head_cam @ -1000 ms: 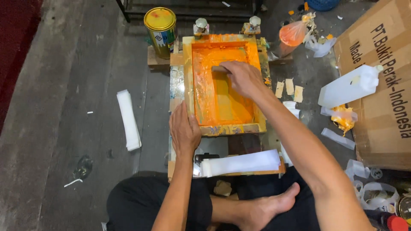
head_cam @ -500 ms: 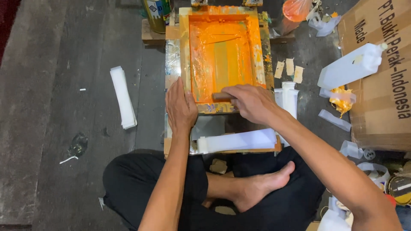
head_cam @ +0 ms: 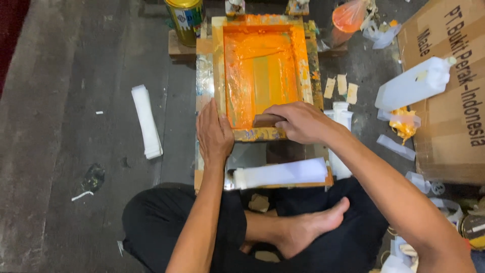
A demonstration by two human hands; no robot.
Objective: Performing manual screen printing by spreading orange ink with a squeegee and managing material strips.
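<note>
A wooden screen-printing frame (head_cam: 218, 65) coated in orange ink lies on a board in front of me. My right hand (head_cam: 298, 121) grips a brown squeegee (head_cam: 263, 120) at the near end of the frame's inked mesh. My left hand (head_cam: 213, 134) presses flat on the frame's near left corner. A stack of white strips (head_cam: 280, 174) lies on the board's near edge, just beyond my crossed legs.
A yellow-lidded tin (head_cam: 186, 19) stands at the far left of the frame. A white strip stack (head_cam: 146, 121) lies on the dark floor to the left. At right are a white plastic jug (head_cam: 411, 83), a cardboard box (head_cam: 449, 91), an orange bag (head_cam: 348, 16) and small paper scraps (head_cam: 341, 86).
My right hand has dragged the squeegee from the far part of the screen down to its near end. My left hand has stayed on the frame's corner.
</note>
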